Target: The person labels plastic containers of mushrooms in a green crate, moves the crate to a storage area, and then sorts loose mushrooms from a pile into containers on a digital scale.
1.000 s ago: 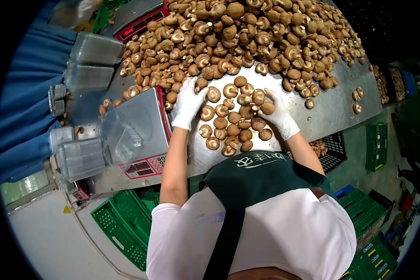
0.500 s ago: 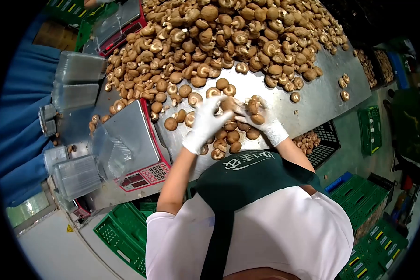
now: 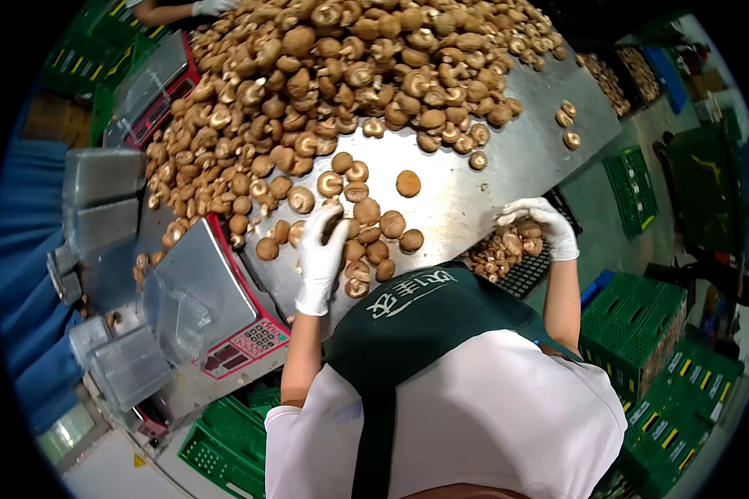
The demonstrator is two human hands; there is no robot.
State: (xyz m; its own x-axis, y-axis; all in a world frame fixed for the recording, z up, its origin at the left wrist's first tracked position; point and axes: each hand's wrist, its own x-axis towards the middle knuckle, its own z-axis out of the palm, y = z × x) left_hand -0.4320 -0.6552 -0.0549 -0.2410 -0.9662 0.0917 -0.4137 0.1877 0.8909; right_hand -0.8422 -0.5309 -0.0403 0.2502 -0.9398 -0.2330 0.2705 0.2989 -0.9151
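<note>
Covering much of the tabletop (image 3: 466, 185), a mushroom pile (image 3: 349, 75), red-edged scale (image 3: 212, 259) at the pile's near left, black crate (image 3: 528, 274) at its near right, right hand (image 3: 541, 220) above that, fingers' hold unclear, left hand (image 3: 319, 258) with parted fingers beside loose mushrooms (image 3: 367, 210) in front of the pile.

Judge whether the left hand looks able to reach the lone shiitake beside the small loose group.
Probably yes: low, loose shiitakes lie between the left hand and the lone shiitake, but nothing tall blocks the way.
</note>
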